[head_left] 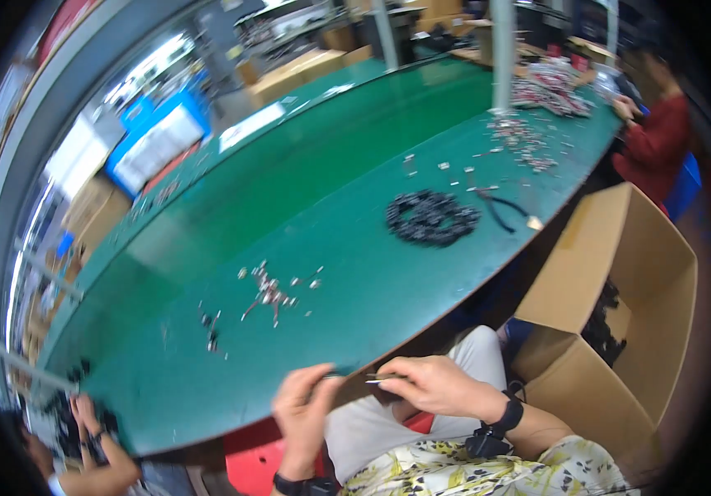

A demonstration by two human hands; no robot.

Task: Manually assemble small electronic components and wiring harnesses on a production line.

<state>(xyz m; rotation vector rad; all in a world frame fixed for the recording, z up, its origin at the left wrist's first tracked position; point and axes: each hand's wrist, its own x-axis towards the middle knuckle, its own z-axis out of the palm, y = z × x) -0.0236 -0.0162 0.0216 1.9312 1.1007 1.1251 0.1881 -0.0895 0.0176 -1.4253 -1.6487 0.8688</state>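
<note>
My left hand [299, 405] is closed at the table's near edge, its fingertips pinching a small dark piece [332, 374]; its kind is too small to tell. To its right, my right hand [434, 384] pinches a thin short piece [374, 380] with a pale end, pointing toward the left hand. A narrow gap separates the two pieces. Beyond my hands, small white connectors with dark red wires [268, 293] lie scattered on the green table [347, 298]. A few dark pieces [211, 331] lie left of them.
A heap of black parts [432, 218] and black-handled pliers [500, 213] lie farther right. More connectors [525, 142] and bundled wires [552, 87] cover the far right. An open cardboard box [574, 364] stands at my right. Other people sit at far right [661, 136] and lower left [99, 463].
</note>
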